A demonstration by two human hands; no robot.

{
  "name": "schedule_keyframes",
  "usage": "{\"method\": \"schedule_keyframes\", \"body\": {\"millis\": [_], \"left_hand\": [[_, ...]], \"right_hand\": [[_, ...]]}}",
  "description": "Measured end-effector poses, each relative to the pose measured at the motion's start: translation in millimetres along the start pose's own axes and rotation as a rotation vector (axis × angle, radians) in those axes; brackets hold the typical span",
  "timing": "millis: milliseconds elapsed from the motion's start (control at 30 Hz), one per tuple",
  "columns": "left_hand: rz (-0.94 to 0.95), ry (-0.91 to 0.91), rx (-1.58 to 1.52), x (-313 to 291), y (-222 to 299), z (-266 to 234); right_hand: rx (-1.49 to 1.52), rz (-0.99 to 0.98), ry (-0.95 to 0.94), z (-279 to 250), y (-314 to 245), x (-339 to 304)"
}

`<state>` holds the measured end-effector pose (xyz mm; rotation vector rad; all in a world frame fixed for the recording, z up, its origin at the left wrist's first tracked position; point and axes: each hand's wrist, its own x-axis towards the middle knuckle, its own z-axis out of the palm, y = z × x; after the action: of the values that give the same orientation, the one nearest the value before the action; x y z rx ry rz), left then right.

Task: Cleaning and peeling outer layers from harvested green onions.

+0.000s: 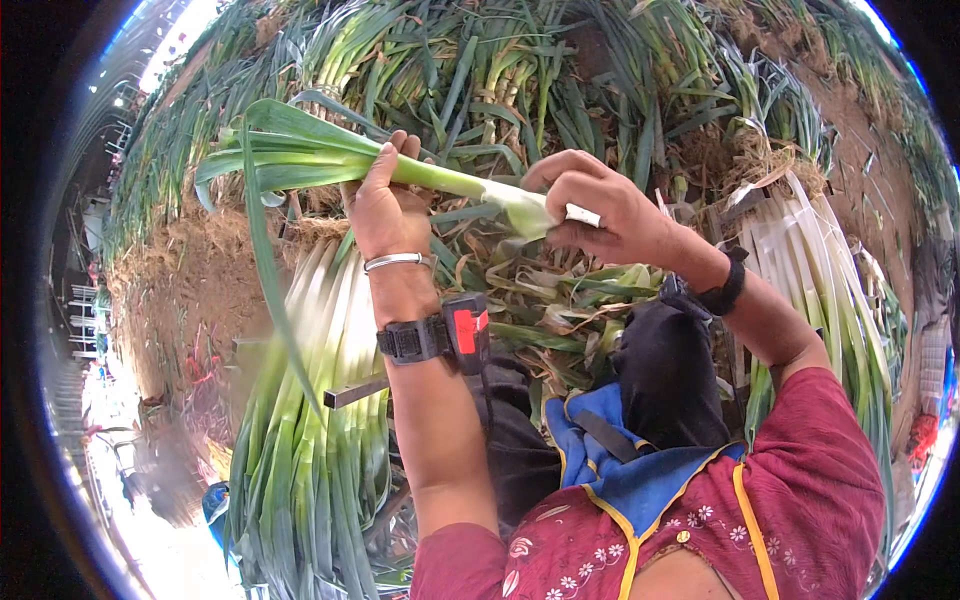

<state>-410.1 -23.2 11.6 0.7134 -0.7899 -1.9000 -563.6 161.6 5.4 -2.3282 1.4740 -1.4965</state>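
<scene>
A single leek (447,180) is held up in front of me, slanting from its green leaves at the upper left down to its white end at the right. My left hand (388,212) is closed around the shaft just below the leaves. At the white end, my right hand (625,218) has its fingers curled in, gripping the leek there. A pale loose skin (522,214) hangs from the shaft beside the right fingers. One long green leaf droops down past my left forearm.
Trimmed leeks (310,400) lie in a pile at my left, near a metal bar (355,392). Another stack of trimmed leeks (815,265) stands at my right. Peeled-off leaves (570,300) litter the ground between. Untrimmed leeks with roots (500,75) are heaped beyond.
</scene>
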Motion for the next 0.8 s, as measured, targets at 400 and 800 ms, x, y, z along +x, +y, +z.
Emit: {"method": "schedule_keyframes", "body": {"millis": [400, 800], "left_hand": [[0.161, 0.009, -0.146, 20, 13, -23], [0.244, 0.062, -0.247, 21, 60, -59]], "right_hand": [[0.588, 0.769, 0.050, -28, -13, -22], [0.377, 1.014, 0.600, -101, 42, -127]]}}
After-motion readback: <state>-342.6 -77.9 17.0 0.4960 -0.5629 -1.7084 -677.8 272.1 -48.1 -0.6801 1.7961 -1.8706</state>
